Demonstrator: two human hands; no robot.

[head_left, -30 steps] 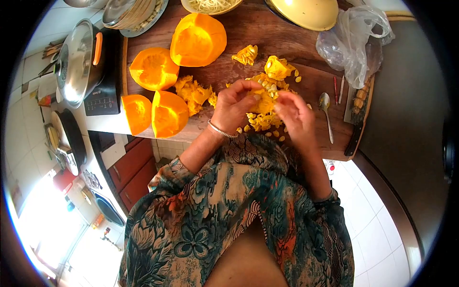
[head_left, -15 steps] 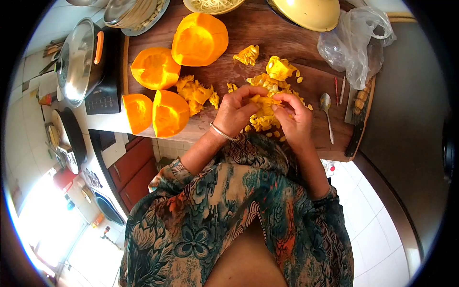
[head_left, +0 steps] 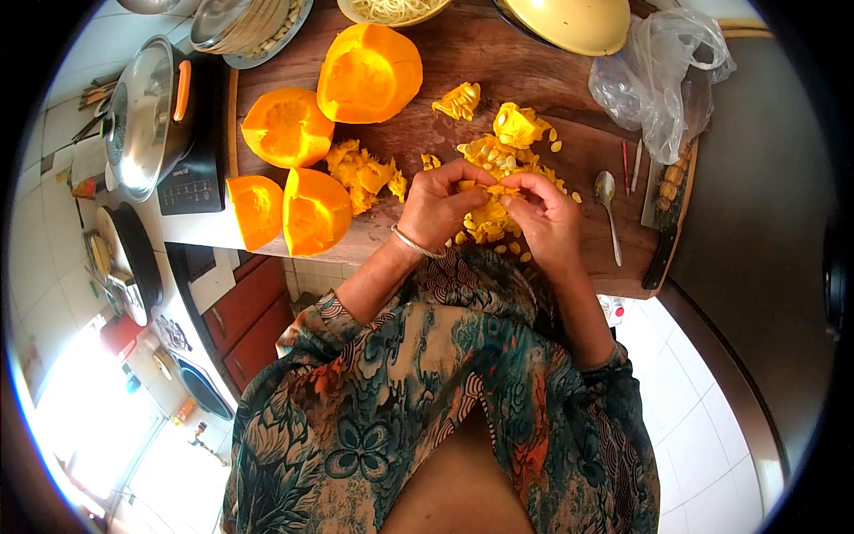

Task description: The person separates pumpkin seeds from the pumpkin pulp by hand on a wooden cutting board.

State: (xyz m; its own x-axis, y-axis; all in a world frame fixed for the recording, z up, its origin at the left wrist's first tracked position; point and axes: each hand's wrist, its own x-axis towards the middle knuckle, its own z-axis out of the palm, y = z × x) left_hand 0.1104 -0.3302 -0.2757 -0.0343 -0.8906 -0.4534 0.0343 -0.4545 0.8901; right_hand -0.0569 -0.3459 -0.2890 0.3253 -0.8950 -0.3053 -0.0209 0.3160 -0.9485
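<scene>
My left hand (head_left: 438,209), with a light bracelet at its wrist, pinches orange pumpkin pulp at its fingertips. Close on its right, my right hand (head_left: 549,218) has thumb and fingers pressed together on the same bit of pulp. Beneath and beyond both hands lies a heap of stringy pulp and pale seeds (head_left: 500,160). Another clump of pulp (head_left: 358,176) rests left of my left hand, and a small one (head_left: 457,101) lies farther back. Several hollowed pumpkin pieces (head_left: 369,75) stand at the left of the wooden board.
A spoon (head_left: 608,214) and a dark-handled knife (head_left: 658,254) lie on the right, below a clear plastic bag (head_left: 663,80). At the back are a yellow lid (head_left: 569,22) and a bowl of pale shreds (head_left: 394,9). A lidded pan (head_left: 147,116) stands at the left.
My right hand has come in from the right and closed its fingers beside my left fingertips. My left hand has stayed nearly in place, still pinching pulp.
</scene>
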